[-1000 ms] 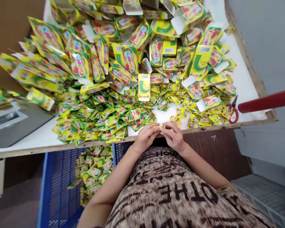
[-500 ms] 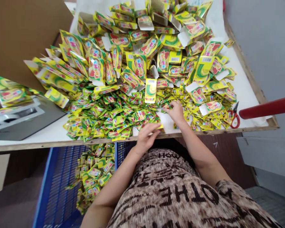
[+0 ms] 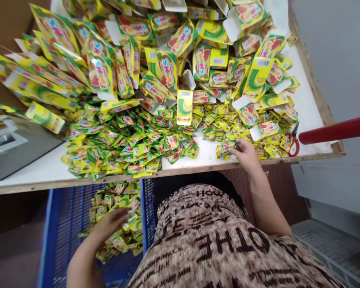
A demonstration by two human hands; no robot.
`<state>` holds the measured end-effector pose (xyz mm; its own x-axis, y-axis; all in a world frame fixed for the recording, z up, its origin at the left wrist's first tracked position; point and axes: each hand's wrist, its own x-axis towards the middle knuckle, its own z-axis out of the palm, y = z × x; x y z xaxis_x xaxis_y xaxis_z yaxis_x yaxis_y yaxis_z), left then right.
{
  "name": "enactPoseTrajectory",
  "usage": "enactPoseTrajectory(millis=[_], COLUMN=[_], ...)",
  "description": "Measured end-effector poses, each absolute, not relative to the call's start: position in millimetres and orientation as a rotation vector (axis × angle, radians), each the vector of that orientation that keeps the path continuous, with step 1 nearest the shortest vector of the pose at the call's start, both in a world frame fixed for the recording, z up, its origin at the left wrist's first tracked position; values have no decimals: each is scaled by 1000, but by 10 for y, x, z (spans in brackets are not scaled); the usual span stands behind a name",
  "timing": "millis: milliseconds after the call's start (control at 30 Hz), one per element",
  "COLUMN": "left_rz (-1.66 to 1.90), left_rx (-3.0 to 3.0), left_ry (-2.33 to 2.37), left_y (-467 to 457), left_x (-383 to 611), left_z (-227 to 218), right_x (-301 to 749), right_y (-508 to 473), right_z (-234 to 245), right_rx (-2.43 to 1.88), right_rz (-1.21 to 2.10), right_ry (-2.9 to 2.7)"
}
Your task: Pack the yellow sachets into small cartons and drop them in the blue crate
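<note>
My left hand is over the blue plastic crate below the table edge. Its fingers are stretched out and slightly smeared by motion, with nothing visible in them. Beneath it in the crate lies a heap of small yellow-green packets. At the front of the table, my right hand pinches a small green candy sachet between thumb and fingers, just above a few yellow sachets. To its left spreads a thick pile of green and yellow sachets.
Open yellow-green cartons are heaped across the back of the table. One small yellow box lies at the sachets' edge. Red-handled scissors rest at the right, near a red bar. A wooden rim edges the table.
My left hand has gone from the table edge down to the left over the crate; the yellow item it held no longer shows. My right hand has moved right and toward me with a green sachet.
</note>
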<state>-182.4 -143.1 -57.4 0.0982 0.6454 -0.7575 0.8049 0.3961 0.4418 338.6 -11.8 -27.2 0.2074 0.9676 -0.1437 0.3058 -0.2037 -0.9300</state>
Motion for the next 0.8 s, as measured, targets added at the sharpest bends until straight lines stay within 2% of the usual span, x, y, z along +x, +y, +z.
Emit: enactPoseTrajectory(millis=[133, 233, 333, 433, 533, 700, 800], left_rz=[17, 203, 554, 799, 790, 869, 765], left_rx=[1463, 1728, 1990, 2276, 2433, 2165, 2249], left_ry=[1191, 1038, 1153, 1358, 1468, 1676, 1609], left_y=[-640, -51, 484, 1000, 1386, 1591, 1566], left_x=[-989, -394, 44, 314, 499, 770, 790], left_z=[66, 316, 313, 210, 126, 72, 53], right_x=[3384, 3391, 3366, 3310, 3210, 3031, 2985], right_y=[22, 157, 181, 73, -138, -408, -440], right_z=[-210, -238, -269, -214, -85, 55, 34], right_rx=[-1709, -1852, -1935, -1794, -1723, -1761, -1765], right_rz=[1198, 1175, 958, 725, 579, 597, 642], right_ry=[-1770, -2049, -2192, -2378, -2505, -2661, -2683])
